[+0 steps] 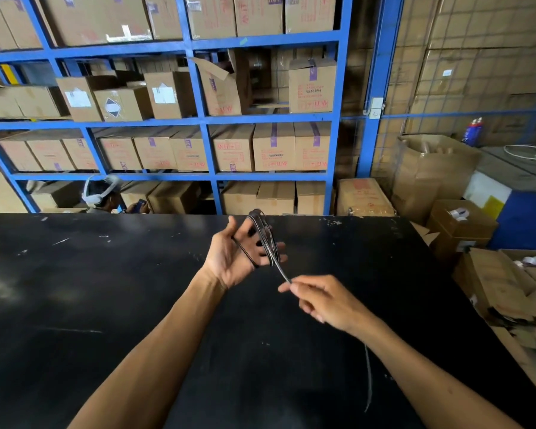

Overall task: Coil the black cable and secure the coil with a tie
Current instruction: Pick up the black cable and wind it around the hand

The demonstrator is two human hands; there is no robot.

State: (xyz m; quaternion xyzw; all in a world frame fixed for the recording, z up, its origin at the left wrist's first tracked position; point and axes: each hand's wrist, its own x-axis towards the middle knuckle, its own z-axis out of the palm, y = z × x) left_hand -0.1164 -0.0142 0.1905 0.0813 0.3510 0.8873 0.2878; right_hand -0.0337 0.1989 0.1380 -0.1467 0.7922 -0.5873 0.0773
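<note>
The black cable [265,236] is wound in several loops around the spread fingers of my left hand [234,255], which is held palm-up over the black table [106,289]. From the loops a taut strand runs down and right into my right hand [322,300], pinched between thumb and fingertips. Below my right wrist a loose length of the same cable hangs down toward the table's near edge. No tie is in view.
Blue shelving [198,119] packed with cardboard boxes stands behind the table. Another person sits low beyond the table's far edge [102,193]. Open cardboard boxes [508,280] crowd the floor at the right.
</note>
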